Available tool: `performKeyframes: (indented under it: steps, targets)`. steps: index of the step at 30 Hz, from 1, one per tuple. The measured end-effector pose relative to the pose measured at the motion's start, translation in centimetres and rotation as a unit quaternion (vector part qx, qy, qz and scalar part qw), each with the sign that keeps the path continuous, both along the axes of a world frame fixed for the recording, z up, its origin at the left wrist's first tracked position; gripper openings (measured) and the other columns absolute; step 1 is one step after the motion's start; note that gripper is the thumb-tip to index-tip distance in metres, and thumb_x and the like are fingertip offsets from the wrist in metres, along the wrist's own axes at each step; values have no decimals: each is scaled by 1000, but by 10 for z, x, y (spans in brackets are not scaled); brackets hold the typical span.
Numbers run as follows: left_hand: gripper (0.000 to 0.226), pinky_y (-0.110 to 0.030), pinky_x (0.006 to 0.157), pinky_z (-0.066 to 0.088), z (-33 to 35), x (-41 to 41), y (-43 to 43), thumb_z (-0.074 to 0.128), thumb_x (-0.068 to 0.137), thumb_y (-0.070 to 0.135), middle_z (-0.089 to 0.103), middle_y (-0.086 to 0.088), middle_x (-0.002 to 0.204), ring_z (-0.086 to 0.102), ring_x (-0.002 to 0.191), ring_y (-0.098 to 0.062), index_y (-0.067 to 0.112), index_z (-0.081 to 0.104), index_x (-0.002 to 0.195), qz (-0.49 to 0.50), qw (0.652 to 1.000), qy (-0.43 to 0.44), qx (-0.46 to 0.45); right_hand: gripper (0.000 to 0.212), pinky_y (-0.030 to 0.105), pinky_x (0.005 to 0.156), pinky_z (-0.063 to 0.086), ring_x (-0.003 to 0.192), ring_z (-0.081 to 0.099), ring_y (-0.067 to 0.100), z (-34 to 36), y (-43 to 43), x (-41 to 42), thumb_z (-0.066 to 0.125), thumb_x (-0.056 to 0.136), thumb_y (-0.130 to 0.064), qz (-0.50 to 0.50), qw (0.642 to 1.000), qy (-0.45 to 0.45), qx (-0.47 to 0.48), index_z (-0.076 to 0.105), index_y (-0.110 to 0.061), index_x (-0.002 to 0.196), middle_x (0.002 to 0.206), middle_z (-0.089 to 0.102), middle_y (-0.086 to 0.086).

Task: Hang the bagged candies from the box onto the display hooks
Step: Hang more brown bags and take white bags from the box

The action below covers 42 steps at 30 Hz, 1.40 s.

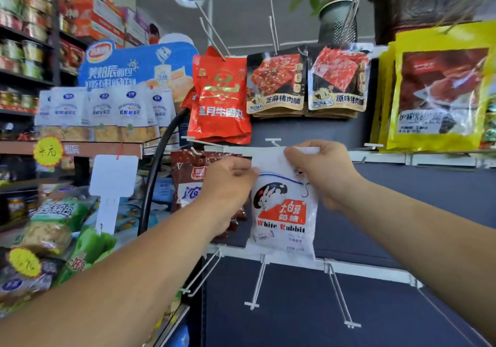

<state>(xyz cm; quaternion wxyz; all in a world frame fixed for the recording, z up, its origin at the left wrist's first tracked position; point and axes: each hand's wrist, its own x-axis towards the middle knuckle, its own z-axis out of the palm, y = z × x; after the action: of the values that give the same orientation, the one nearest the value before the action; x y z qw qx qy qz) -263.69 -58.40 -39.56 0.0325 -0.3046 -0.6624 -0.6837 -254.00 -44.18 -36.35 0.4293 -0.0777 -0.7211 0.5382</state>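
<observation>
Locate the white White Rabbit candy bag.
Head view, centre: white plastic White Rabbit candy bag pinched between left hand and right hand, right of the brown snack bag.

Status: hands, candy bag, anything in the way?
Left hand pinches White Rabbit bag at left edge, right hand grips its top. Bag up at hook rail, hooked or not unclear. Brown bags hang close beside.

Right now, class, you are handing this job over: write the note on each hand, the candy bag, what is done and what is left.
Left hand: pinches the left edge of the White Rabbit bag.
Right hand: grips the bag's top right corner.
Bag: held up at the middle-row hook, beside the brown bags; whether it is threaded on, I cannot tell.
Done: nothing sure for this bag.
Left: seat it, let go, fetch more; the box is out of view. The lower hooks hang bare.
</observation>
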Motion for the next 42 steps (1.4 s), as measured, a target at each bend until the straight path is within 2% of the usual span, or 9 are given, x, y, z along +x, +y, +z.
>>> performKeyframes:
  steps: [3, 11, 18, 24, 27, 30, 34, 36, 42]
  targets:
    - [4, -51, 91, 59, 6, -8, 15, 71, 92, 17, 76, -6, 96, 72, 95, -27, 19, 73, 89, 31, 999, -3, 33, 15, 40, 58, 64, 60, 70, 26, 9, 12, -11, 74, 91, -22, -29, 999, -31, 17, 71, -11, 82, 71, 73, 9]
    - [8, -48, 90, 60, 1, -37, 30, 70, 92, 18, 76, -5, 92, 72, 92, -24, 19, 73, 85, 64, 997, -9, 53, 20, 22, 45, 52, 46, 65, 15, 17, 28, -35, 81, 85, -15, 9, 998, -57, 0, 77, 1, 95, 75, 74, 11]
    - [15, -48, 89, 61, -9, -51, 40, 68, 92, 12, 75, -4, 92, 71, 93, -26, 20, 72, 80, 67, 997, -22, 36, 27, 32, 58, 61, 66, 71, 21, 8, 47, -58, 84, 83, -34, -87, 987, -103, 89, 78, -8, 88, 81, 77, 10]
    - [26, -38, 96, 57, -27, -49, 35, 70, 93, 16, 71, 0, 108, 67, 100, -19, 13, 67, 119, 10, 999, -12, -32, 33, 34, 74, 46, 100, 54, 20, -30, 57, -42, 68, 93, -37, -302, 873, -13, 382, 62, -18, 119, 119, 53, 2]
    - [36, -29, 92, 52, -38, -45, 24, 70, 94, 18, 67, 1, 118, 64, 106, -16, 14, 61, 129, 7, 997, 14, -74, 26, 43, 81, 53, 106, 58, 28, -68, 50, -33, 61, 94, -36, -257, 760, 27, 596, 68, -17, 109, 111, 61, 2]
    - [39, -26, 94, 48, -50, -41, 11, 69, 94, 17, 68, 1, 117, 64, 108, -14, 14, 61, 132, 10, 995, 29, -100, 53, 50, 116, 39, 143, 45, 31, -86, 49, -43, 44, 98, -55, -201, 685, -99, 693, 64, -19, 131, 147, 56, 4]
    - [39, -23, 96, 45, -67, -32, -12, 68, 95, 22, 66, 0, 122, 62, 110, -12, 14, 61, 132, 27, 989, 63, -134, 93, 48, 128, 10, 157, 15, 22, -83, 36, -52, -5, 90, -78, -177, 704, -238, 646, 52, -29, 144, 166, 30, -3]
    - [42, -20, 95, 43, -77, -25, -22, 68, 95, 24, 65, -1, 125, 61, 112, -11, 13, 60, 135, 23, 984, 90, -151, 87, 44, 128, 6, 156, 13, 17, -81, 28, -48, -2, 92, -76, -161, 707, -269, 634, 51, -33, 145, 165, 29, -5]
    - [44, -23, 101, 45, -109, 11, -44, 69, 93, 27, 65, -2, 128, 63, 113, -10, 16, 60, 135, 12, 977, 115, -181, 69, 41, 111, 43, 140, 47, 17, -94, 0, -1, 21, 95, -74, -142, 780, -269, 547, 53, -36, 143, 151, 53, -10]
